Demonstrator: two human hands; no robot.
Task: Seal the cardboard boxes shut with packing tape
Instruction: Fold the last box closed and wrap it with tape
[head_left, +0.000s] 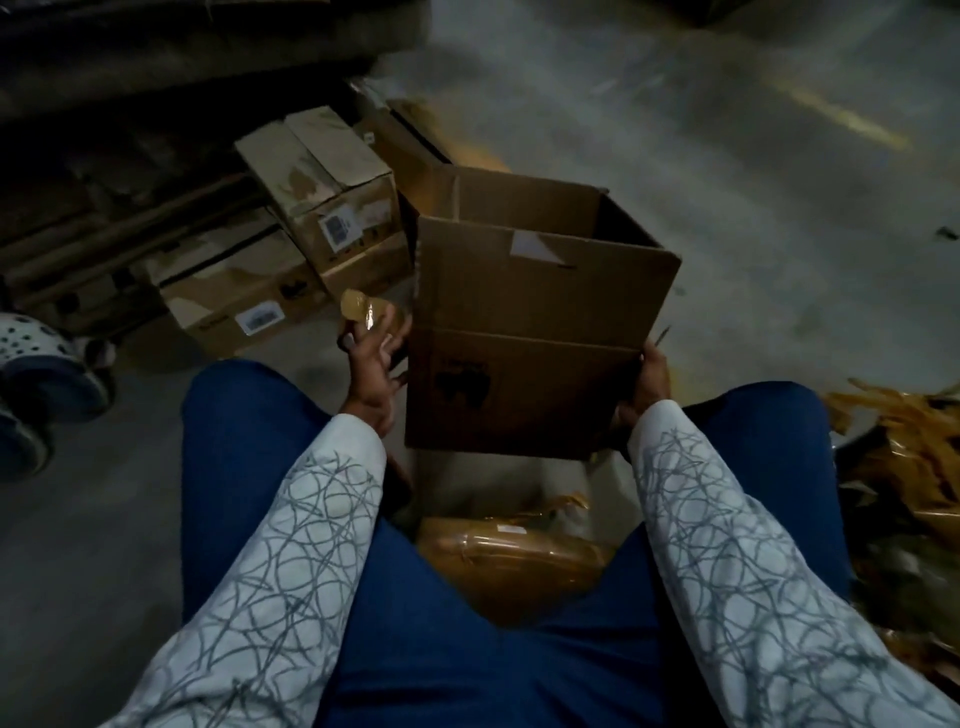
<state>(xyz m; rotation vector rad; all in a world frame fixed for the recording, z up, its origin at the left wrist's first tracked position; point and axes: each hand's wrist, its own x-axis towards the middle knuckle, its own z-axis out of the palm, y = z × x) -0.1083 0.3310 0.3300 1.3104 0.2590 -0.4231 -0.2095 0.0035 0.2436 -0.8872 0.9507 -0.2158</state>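
An open brown cardboard box (524, 332) stands upright between my knees, its top flaps raised and its inside dark. My right hand (647, 382) grips the box's lower right edge. My left hand (371, 358) is beside the box's left edge and pinches a crumpled wad of clear brownish tape (366, 309) in its fingertips. A brown roll or bundle wrapped in shiny tape (514, 553) lies on the floor between my legs.
Several closed, worn cardboard boxes (317, 176) with labels are stacked at the left against a dark wall. A heap of torn brown tape strips (904, 457) lies at the right. Someone's dotted sleeve (31, 343) shows at the far left. Grey concrete floor (727, 130) stretches beyond.
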